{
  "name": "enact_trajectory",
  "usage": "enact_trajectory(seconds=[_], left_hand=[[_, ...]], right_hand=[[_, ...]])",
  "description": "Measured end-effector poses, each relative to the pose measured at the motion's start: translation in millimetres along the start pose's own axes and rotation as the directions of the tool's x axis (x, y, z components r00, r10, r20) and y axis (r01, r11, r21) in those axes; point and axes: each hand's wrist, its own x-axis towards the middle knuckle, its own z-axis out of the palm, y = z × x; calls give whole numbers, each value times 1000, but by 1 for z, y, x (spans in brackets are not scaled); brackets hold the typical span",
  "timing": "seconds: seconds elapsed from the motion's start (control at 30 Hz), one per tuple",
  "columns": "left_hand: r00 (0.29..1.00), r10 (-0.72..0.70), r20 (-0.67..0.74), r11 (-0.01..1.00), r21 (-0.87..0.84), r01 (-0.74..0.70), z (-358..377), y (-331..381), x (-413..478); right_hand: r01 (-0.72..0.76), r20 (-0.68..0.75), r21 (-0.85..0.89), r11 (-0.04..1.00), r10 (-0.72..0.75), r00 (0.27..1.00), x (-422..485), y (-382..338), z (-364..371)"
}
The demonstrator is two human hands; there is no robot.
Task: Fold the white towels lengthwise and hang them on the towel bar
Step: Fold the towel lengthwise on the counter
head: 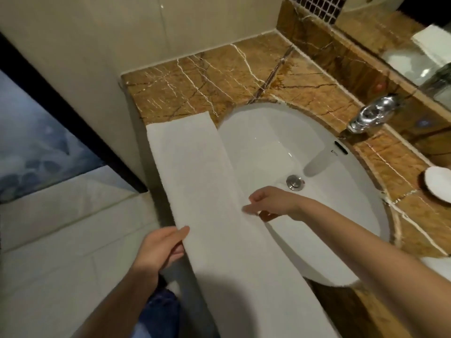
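White towel [207, 191] lay stretched over counter [195, 76] and sink [280, 142], left hand [163, 247] and right hand [271, 202] each pinching a long edge, apparently to square its lengthwise fold.

No text, label or number is being shown legibly; a small grey mark [334, 153] on the sink [256, 142] wall, beside the overflow slot [341, 147], is being blurred beyond reading

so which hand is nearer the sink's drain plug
Right. The right hand pinches the towel at its sink-side edge, just beside the drain plug; the left hand grips the opposite edge, with the towel between it and the plug.
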Motion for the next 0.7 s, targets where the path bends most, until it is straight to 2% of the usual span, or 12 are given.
enact_trajectory(seconds=[0.1, 0.3, 0.57, 0.7], left_hand=[[1000, -15, 17, 998, -59, 16, -1, -9, -5], [989, -37, -143, 974, -225, 4, 8, -13, -4], [987, -60, -151, 975, -220, 26, 11, -13, 5], [975, -54, -216, 964, -266, -5, 8, 10, 23]], right_hand=[[50, -46, 77, 996, -46, 998, 1, 7, 2], [90, -103, 196, 977, -70, 992, -6, 15, -3], [72, -131, 271, 960, -38, 991, -5, 23, 10], [87, -197, 338, 937, -20, 980, 11, 8, 7]])
